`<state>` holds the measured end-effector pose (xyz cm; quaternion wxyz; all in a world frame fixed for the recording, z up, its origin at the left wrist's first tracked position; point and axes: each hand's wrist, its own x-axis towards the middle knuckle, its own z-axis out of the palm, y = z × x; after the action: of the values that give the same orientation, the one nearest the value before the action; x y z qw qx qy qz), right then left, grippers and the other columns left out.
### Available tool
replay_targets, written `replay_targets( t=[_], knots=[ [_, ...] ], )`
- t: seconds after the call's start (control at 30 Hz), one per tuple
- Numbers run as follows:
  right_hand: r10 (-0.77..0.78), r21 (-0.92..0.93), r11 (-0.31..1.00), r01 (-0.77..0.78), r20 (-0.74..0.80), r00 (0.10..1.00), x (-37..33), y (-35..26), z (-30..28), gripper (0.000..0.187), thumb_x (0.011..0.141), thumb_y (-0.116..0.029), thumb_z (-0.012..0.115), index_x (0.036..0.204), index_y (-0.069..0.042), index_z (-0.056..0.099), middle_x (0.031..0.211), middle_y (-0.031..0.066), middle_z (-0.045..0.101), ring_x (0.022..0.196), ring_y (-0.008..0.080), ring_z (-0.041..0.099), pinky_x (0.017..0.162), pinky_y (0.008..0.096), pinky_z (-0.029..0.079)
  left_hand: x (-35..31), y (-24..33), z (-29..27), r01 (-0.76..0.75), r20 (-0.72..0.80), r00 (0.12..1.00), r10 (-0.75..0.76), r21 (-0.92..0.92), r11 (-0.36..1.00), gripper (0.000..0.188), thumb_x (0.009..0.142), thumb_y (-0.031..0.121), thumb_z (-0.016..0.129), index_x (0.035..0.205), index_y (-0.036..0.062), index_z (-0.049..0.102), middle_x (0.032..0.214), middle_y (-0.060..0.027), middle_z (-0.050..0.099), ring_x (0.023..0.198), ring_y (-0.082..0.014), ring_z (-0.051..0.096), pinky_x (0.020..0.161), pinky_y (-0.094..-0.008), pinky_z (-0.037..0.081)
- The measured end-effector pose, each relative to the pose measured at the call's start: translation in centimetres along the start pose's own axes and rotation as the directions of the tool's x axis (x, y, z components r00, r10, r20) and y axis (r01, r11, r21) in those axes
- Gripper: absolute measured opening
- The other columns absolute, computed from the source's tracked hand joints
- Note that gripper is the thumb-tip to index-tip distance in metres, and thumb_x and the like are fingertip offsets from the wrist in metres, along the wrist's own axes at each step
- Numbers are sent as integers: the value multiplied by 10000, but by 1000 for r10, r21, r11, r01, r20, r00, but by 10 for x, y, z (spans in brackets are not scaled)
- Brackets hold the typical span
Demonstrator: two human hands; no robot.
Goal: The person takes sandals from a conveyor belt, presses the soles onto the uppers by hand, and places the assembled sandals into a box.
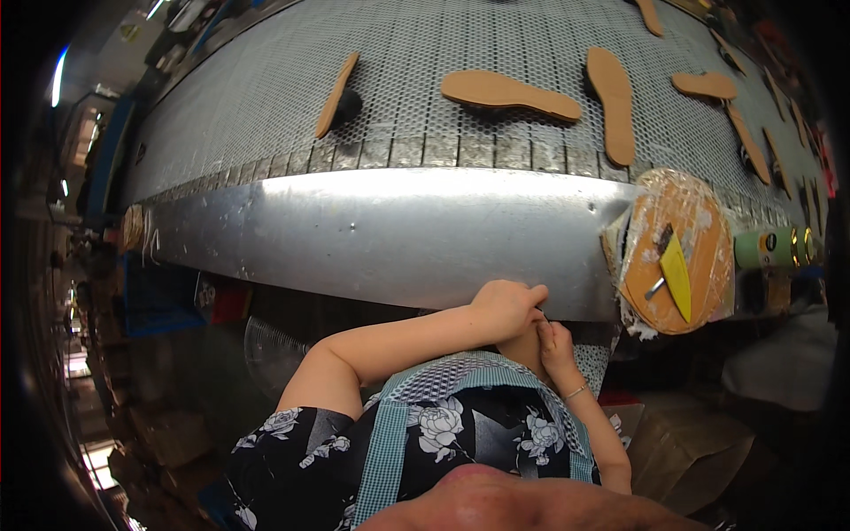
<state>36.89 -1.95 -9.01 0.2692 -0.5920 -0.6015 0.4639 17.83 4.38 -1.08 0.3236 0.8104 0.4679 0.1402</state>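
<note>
My left hand point(508, 309) is closed at the front edge of the metal ledge, its fingertips bent round something small and dark. Just to its right and lower, my right hand point(556, 349) is closed too. Between them, close to my apron, is a tan shoe sole point(524, 347), mostly covered by the hands and my left wrist. Both hands appear to grip it. Beyond the ledge, similar tan soles lie on a mesh conveyor belt: one lengthwise point(511, 94), one pointing toward me point(611, 106) and one tipped on edge point(337, 95) against a dark part.
A smooth metal ledge point(390, 234) runs between me and the mesh belt point(398, 88). On its right end sits a film-wrapped round board point(646, 274) bearing a yellow pointed tool point(676, 274). Beside it lies a green can point(763, 249). Several more soles are at the far right.
</note>
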Motion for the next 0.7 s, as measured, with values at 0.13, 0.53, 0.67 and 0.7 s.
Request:
replay_targets(
  t=[0.13, 0.53, 0.67, 0.7],
  knots=[
    [26, -24, 999, -27, -19, 999, 7, -13, 3, 418, 935, -352, 543, 776, 33, 569, 712, 243, 577, 608, 344, 562, 571, 407, 434, 3, -10, -9, 1, 7, 1000, -1, -79, 997, 241, 805, 287, 660, 912, 86, 581, 823, -131, 656, 769, -348, 637, 672, -432, 504],
    [373, 536, 766, -355, 80, 925, 4, -7, -47, 396, 945, -341, 558, 1118, 10, 618, 1072, 111, 650, 988, 165, 586, 859, 296, 457, 22, -324, -330, 570, -737, 658, 155, 622, 536, 491, 798, 407, 695, 1132, 55, 617, 1057, -188, 624, 993, -366, 583, 860, -436, 479],
    [602, 903, 419, -97, -196, 774, -86, 75, -92, 383, 929, -274, 586, 1186, 10, 586, 1084, 82, 642, 938, 158, 615, 816, 312, 507, 46, -410, -361, 879, -898, 440, -24, 424, 219, 837, 769, 604, 641, 1255, -62, 497, 1226, -254, 547, 1144, -404, 521, 928, -448, 445],
    [716, 953, 301, 7, -231, 659, -115, 83, -110, 351, 933, -300, 569, 1136, -14, 583, 959, 87, 647, 769, 182, 631, 654, 328, 538, 39, -431, -378, 871, -880, 464, -105, 431, 236, 795, 799, 591, 615, 1257, -51, 510, 1226, -251, 555, 1146, -405, 524, 929, -444, 442]
  ],
)
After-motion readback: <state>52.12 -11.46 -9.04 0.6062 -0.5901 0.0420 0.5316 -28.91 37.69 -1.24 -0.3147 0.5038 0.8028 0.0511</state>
